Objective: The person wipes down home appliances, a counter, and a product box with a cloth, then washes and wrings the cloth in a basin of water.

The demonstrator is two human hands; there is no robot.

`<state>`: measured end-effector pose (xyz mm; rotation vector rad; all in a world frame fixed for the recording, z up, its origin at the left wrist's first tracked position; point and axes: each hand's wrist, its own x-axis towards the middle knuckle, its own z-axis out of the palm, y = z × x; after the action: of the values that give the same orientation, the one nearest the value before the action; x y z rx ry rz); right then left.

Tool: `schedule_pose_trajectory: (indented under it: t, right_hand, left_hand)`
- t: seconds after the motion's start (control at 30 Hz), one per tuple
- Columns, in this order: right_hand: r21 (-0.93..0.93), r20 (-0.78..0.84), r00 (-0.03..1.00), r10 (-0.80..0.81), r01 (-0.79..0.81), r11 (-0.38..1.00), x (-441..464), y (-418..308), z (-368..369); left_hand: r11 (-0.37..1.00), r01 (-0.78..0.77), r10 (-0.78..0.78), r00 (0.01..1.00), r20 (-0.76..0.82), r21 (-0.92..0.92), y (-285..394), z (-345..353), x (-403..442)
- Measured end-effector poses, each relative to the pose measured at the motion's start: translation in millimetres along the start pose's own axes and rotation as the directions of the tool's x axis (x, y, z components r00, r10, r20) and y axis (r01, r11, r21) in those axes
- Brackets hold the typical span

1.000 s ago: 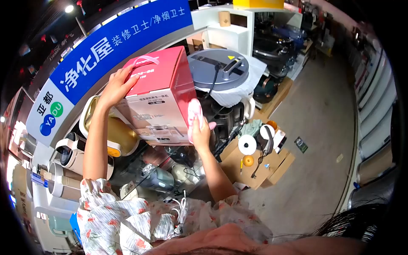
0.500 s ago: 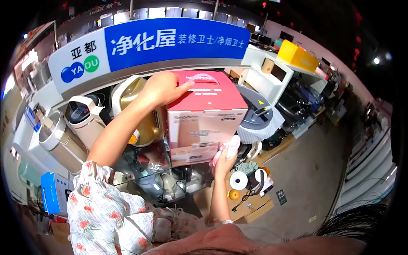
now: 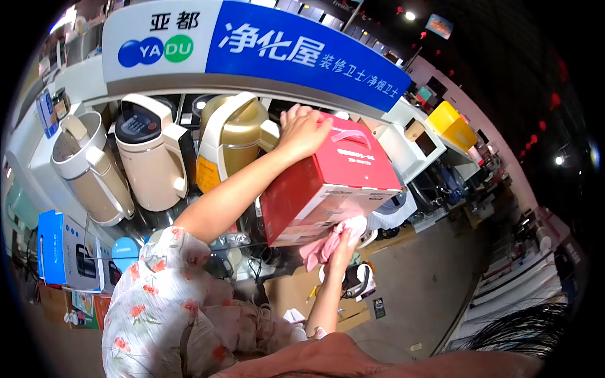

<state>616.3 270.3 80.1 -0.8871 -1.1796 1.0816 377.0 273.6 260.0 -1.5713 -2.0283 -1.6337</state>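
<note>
A red and pale pink cardboard box (image 3: 359, 157) with a pink carry handle on top stands at an angle near the counter's edge. My left hand (image 3: 305, 133) holds its upper left edge, thumb on the lid and fingers over the side, partly hidden. Bunched in my right hand (image 3: 343, 247) is a pink cloth (image 3: 322, 249), pressed against the lower front of the box. To the left of the box, a gold and white soymilk-maker-like jug (image 3: 236, 129) stands behind my left forearm.
Two more beige jugs (image 3: 148, 160) stand on the left. A blue box (image 3: 60, 249) sits at lower left. A blue and white sign (image 3: 302, 47) runs along the back. Below are a flat cardboard carton (image 3: 287, 290) and the floor (image 3: 422, 277); a yellow box (image 3: 452, 124) lies at right.
The box has turned and its front now faces more to the lower right. My left hand has shifted along its top edge; the cloth hand stays at the lower front. The view has swung.
</note>
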Motion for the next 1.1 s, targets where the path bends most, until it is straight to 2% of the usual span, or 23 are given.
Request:
schedule_pose_trajectory:
  t: [0.1,0.2,0.3,0.33,0.37,0.43,0.5,0.53,0.63,0.67,0.7,0.73,0.77,0.8,0.87,0.9,0.97,1.0,1.03,1.07,1.1]
  right_hand:
    - [-0.084,-0.078,0.997,0.004,-0.011,0.996,-8.3,-18.6,20.5]
    - [-0.161,-0.041,0.999,-0.007,0.0,0.987,-18.0,-37.3,20.7]
    - [-0.324,0.117,0.939,-0.323,0.344,0.882,-53.4,-73.0,44.5]
    - [-0.263,0.163,0.929,-0.331,0.365,0.893,-62.7,-88.3,56.8]
    - [-0.428,0.218,0.875,-0.433,0.485,0.763,-66.9,-96.6,60.4]
    - [-0.56,0.105,0.887,-0.449,0.426,0.711,-58.8,-88.5,60.1]
    - [-0.502,0.046,0.934,-0.354,0.328,0.8,-50.5,-84.6,47.6]
    - [-0.577,0.041,0.91,-0.413,0.359,0.734,-47.0,-78.0,41.3]
    - [-0.503,0.065,0.949,-0.309,0.299,0.811,-42.8,-77.8,23.0]
    - [-0.48,0.044,0.951,-0.305,0.288,0.829,-45.7,-81.2,22.5]
    - [-0.564,0.027,0.938,-0.345,0.299,0.77,-49.2,-84.2,19.6]
    - [-0.642,0.016,0.923,-0.386,0.305,0.704,-51.7,-86.6,17.0]
    - [-0.712,0.012,0.904,-0.427,0.307,0.632,-54.7,-93.6,20.4]
    - [-0.774,0.014,0.835,-0.55,0.357,0.523,-61.7,-104.0,27.0]
    - [-0.658,-0.057,0.723,-0.688,0.491,0.571,-63.7,-110.9,47.7]
    - [-0.537,-0.061,0.799,-0.599,0.479,0.694,-66.1,-116.8,60.5]
    - [-0.27,-0.068,0.916,-0.395,0.364,0.891,-70.9,-128.5,86.3]
    - [-0.604,0.024,0.81,-0.587,0.479,0.636,-66.2,-119.6,90.7]
    - [-0.828,0.186,0.685,-0.705,0.495,0.263,-61.0,-103.5,90.1]
    - [-0.861,0.281,0.667,-0.69,0.492,0.125,-63.3,-81.1,83.6]
    - [-0.895,0.301,0.697,-0.651,0.442,0.06,-66.9,-62.3,73.3]
  left_hand:
    - [0.997,0.008,-0.015,0.995,0.098,0.073,10.5,-5.0,0.5]
    - [0.995,0.032,-0.053,0.973,0.224,0.097,26.1,-15.8,3.5]
    - [0.997,0.055,-0.063,0.983,0.174,0.05,34.8,-6.2,-5.1]
    - [0.997,0.055,-0.058,0.996,0.062,0.048,40.6,1.1,-13.6]
    - [0.998,0.037,-0.038,0.999,0.031,0.044,46.1,2.3,-20.0]
    - [0.999,0.023,-0.026,0.997,0.071,0.034,54.0,-2.4,-32.0]
    - [0.998,-0.039,0.043,0.996,0.083,-0.055,46.1,-4.5,-35.1]
    - [0.993,-0.07,0.079,0.993,0.087,-0.097,39.4,-5.3,-36.8]
    - [0.92,-0.244,0.201,0.965,-0.167,-0.307,14.4,-1.3,-42.5]
    - [0.926,-0.31,0.267,0.941,-0.207,-0.216,5.2,-0.1,-44.6]
    - [0.932,-0.341,0.329,0.939,-0.102,-0.127,-4.0,-3.8,-43.9]
    - [0.931,-0.342,0.336,0.939,-0.069,-0.127,-8.1,-7.0,-43.3]
    - [0.93,-0.345,0.343,0.939,-0.04,-0.123,-9.8,-11.0,-41.0]
    - [0.91,-0.396,0.389,0.918,-0.08,-0.121,-12.5,-11.7,-36.0]
    - [0.906,-0.377,0.385,0.923,0.006,-0.192,-10.6,-20.9,-30.8]
    - [0.903,-0.366,0.386,0.921,0.05,-0.226,-10.4,-24.2,-29.6]
    - [0.897,-0.392,0.406,0.913,0.029,-0.206,-12.7,-23.3,-28.2]
    - [0.896,-0.394,0.408,0.913,0.027,-0.203,-13.8,-23.4,-27.6]
    - [0.895,-0.397,0.41,0.912,0.026,-0.201,-14.8,-23.4,-27.4]
    - [0.891,-0.408,0.418,0.908,0.007,-0.199,-14.8,-23.1,-28.2]
    - [0.887,-0.418,0.423,0.906,-0.016,-0.195,-14.0,-23.0,-29.3]
